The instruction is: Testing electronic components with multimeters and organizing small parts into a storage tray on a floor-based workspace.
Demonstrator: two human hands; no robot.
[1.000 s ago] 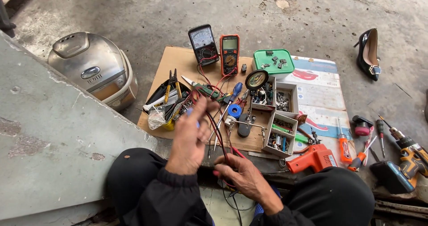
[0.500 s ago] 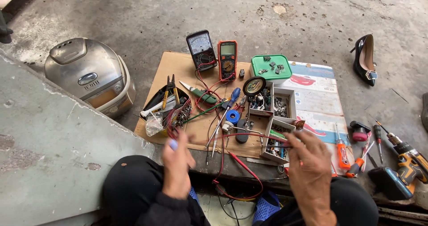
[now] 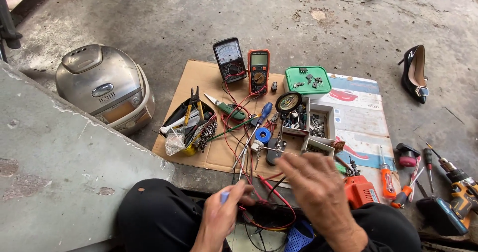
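The left hand (image 3: 221, 216) is low, near the knees, with its fingers curled around a small blue-tipped tool (image 3: 224, 197). The tool sticks up out of the fist. Just to the right lie red wires (image 3: 264, 190), close to the fingertips. The right hand (image 3: 313, 187) is over the wires with its fingers spread wide, holding nothing that shows.

Half a second ago the left hand was higher and more to the left, and the right hand was farther to the right, by the small boxes. Now the two hands are closer together.

A grey rice cooker (image 3: 104, 85) sits on the far left. The tools lie on a sheet of cardboard (image 3: 199, 80) on a rough concrete floor (image 3: 149, 18). An orange meter (image 3: 259, 71), a green box (image 3: 307, 79) and a black shoe (image 3: 415, 73) lie farther right.
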